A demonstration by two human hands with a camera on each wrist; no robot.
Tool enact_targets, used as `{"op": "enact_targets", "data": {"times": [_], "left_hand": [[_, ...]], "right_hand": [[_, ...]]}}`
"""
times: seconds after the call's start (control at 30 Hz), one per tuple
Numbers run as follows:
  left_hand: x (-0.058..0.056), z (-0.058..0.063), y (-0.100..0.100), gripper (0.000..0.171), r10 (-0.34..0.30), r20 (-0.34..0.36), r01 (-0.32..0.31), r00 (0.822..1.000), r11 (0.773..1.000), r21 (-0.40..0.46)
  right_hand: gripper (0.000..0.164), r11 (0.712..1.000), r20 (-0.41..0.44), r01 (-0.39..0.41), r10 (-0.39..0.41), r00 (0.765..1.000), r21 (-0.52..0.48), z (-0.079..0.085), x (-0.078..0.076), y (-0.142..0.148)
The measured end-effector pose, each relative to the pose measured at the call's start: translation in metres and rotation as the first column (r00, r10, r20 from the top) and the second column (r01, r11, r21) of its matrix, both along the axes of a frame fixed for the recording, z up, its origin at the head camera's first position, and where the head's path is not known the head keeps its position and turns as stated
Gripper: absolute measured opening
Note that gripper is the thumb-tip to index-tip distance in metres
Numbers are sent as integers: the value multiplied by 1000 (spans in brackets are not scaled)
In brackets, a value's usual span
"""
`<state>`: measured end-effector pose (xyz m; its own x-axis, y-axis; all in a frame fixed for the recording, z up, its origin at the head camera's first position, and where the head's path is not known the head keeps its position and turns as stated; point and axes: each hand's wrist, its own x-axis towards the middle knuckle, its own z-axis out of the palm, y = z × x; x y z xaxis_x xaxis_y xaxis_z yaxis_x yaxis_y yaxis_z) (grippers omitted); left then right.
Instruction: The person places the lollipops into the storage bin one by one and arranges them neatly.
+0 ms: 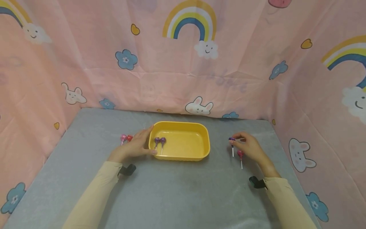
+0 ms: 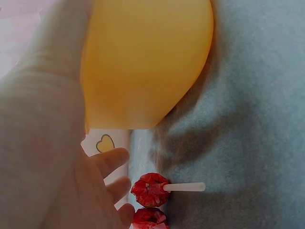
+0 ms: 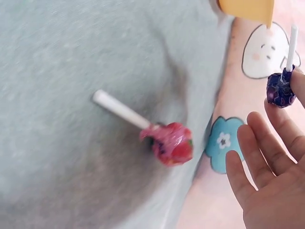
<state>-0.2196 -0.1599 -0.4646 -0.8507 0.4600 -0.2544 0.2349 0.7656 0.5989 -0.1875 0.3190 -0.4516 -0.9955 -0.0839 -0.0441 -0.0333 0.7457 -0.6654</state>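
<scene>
My left hand is at the left end of a yellow plastic basin, gripping it with the thumb at the front rim and fingers at the back left. Inside the basin lie two purple-wrapped lollipops, side by side. Over to the right, my right hand pinches another purple lollipop by its candy head between thumb and index finger; its other fingers are spread. Below that hand a pink-red lollipop lies on the grey cloth.
Left of the basin, a red lollipop and a pink lollipop lie beside my left hand, which partly hides them in the head view. Grey cloth covers the table. A pink printed curtain encloses the back and sides.
</scene>
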Motion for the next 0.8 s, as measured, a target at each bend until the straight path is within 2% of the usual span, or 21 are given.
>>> {"op": "enact_targets", "data": {"times": [0.17, 0.43, 0.8], "left_hand": [[0, 1, 1, 119, -1, 0, 1, 1000, 1000, 3], [0, 0, 1, 119, -4, -7, 3, 1000, 1000, -5], [1, 0, 2, 119, 10, 5, -10, 1000, 1000, -7]], "right_hand": [[46, 1000, 22, 14, -14, 1000, 5, 6, -5, -10], [41, 999, -29, -33, 33, 999, -5, 10, -13, -26], [45, 999, -20, -49, 49, 999, -5, 19, -23, -45]]}}
